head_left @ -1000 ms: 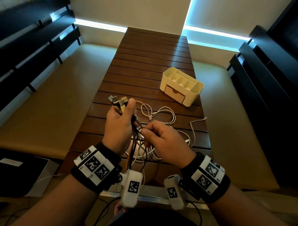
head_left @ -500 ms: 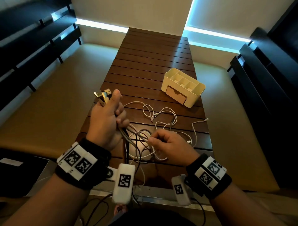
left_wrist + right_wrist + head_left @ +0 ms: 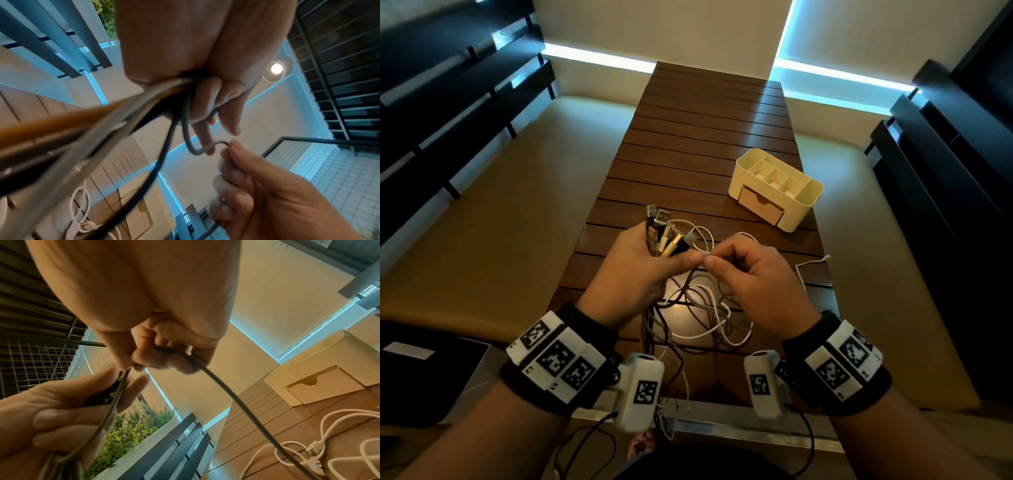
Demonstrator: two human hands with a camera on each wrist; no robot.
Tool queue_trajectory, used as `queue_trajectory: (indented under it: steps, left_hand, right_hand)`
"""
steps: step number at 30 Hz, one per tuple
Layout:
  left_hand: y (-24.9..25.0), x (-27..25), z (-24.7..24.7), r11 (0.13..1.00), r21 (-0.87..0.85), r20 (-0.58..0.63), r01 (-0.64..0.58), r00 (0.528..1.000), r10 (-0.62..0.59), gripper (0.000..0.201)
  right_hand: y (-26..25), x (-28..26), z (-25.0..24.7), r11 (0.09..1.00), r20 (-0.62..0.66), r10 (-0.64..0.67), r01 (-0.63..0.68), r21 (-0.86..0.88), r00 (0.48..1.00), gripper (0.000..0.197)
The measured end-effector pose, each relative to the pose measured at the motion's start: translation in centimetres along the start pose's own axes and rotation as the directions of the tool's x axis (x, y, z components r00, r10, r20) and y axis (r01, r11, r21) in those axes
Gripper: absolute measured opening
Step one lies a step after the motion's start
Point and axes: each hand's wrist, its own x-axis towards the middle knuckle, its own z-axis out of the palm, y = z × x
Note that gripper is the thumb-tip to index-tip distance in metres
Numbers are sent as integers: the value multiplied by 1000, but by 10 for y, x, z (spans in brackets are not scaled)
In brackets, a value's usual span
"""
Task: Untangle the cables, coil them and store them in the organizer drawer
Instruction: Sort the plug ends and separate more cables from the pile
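1. The left hand (image 3: 633, 270) is held above the near end of the slatted wooden table (image 3: 709, 137), its fingers curled round a bundle of cables (image 3: 664, 236) whose plug ends stick up past the thumb.
2. The right hand (image 3: 753, 284) is just beside it, thumb and forefinger pinching a single grey cable (image 3: 222, 386) that runs from the left fist across to the right fingers.
3. The rest of the bundle hangs in tangled loops under both hands.
4. White cables (image 3: 722, 322) lie in loops on the table beneath the hands.
5. The cream organizer (image 3: 777, 188) stands on the table, farther off and to the right, well apart from the hands.
6. Its drawer (image 3: 760, 204) is closed.
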Motion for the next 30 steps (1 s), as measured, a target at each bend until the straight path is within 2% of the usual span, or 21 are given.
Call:
queue_trajectory:
  steps: [3,5,7,12,16,19,21,23,25,27,30]
  left_hand:
    - [1,0,-7,999,5,58,34,998,-34,22]
    - [2,1,-12,998,5,104,58,993,-58,17]
    - [4,1,-20,998,21,101,56,993,-57,12]
    - [-1,11,-50,999,-23,-68,28,997,-29,22]
    - [-12,18,-58,979,204,-139,3,990,26,20]
    - [-24,26,-71,971,236,-288,22,957,48,24]
    - [-26,28,-75,977,211,-327,40,945,32,22]
    - [-22,25,-68,976,215,-248,21,968,34,18]
    - [-15,20,-55,968,250,-94,-7,995,32,18]
    - [-10,14,-43,949,313,48,-44,998,31,19]
    - [-6,9,-39,938,342,94,-60,995,29,16]
  right_hand:
    - [-3,4,5,1000,0,-13,13,4,1000,6]
    - [-4,8,9,1000,15,-27,27,-13,1000,5]
    - [-1,11,11,1000,22,-23,24,-6,999,5]
    - [19,18,12,995,-50,93,-95,-37,994,8]
    - [16,25,17,990,-56,77,-83,-114,995,7]
    - [6,31,17,968,30,57,-48,-246,998,5]
    - [2,33,18,928,123,49,0,-371,991,7]
    - [-3,32,21,906,172,25,51,-420,985,10]
    - [-10,31,25,913,180,-39,108,-394,983,10]
    - [-16,30,25,921,172,-119,173,-348,978,8]
    - [-19,27,17,930,186,-172,222,-293,967,4]
